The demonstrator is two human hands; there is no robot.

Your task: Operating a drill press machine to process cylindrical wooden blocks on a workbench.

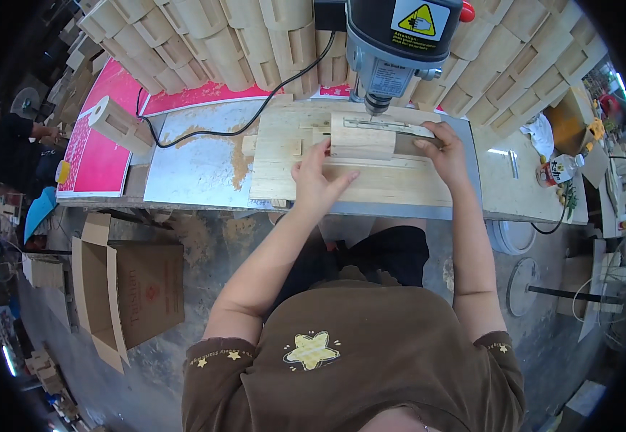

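A pale rounded wooden block lies on a wooden board fixture on the bench, under the chuck of a drill press. Along the block's far side runs a narrow metal strip. My right hand is closed on the block's right end, thumb on the near side by a darker recessed part, fingers at the strip's end. At the left end, my left hand touches the block with its fingertips, thumb stretched away to the right. The undersides of my right fingers are hidden.
Stacked notched wooden cylinders line the back on both sides of the drill. A black cable crosses the bench's left part, near one standing cylinder. A bottle stands right. An open cardboard box sits on the floor left.
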